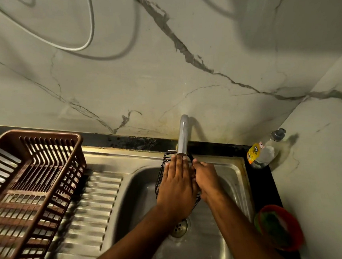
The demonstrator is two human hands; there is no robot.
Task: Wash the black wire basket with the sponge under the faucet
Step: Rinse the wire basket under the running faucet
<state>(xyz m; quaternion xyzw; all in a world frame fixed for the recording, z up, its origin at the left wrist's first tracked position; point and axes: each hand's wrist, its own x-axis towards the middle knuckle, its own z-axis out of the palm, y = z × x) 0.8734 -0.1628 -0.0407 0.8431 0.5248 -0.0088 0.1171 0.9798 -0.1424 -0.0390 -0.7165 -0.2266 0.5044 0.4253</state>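
Note:
The black wire basket (161, 174) is held over the steel sink (235, 177), right below the chrome faucet (183, 136). My left hand (178, 185) lies flat on it with straight fingers, covering most of it. My right hand (205, 179) grips the basket's right edge with curled fingers. A green sponge (273, 228) lies in a red bowl (295, 231) on the counter at the right. I cannot see running water.
A brown plastic dish rack (30, 188) stands on the ribbed drainboard (91, 208) at the left. A clear soap bottle with a yellow label (263, 151) lies in the back right corner. The drain (180, 227) shows beneath my left wrist.

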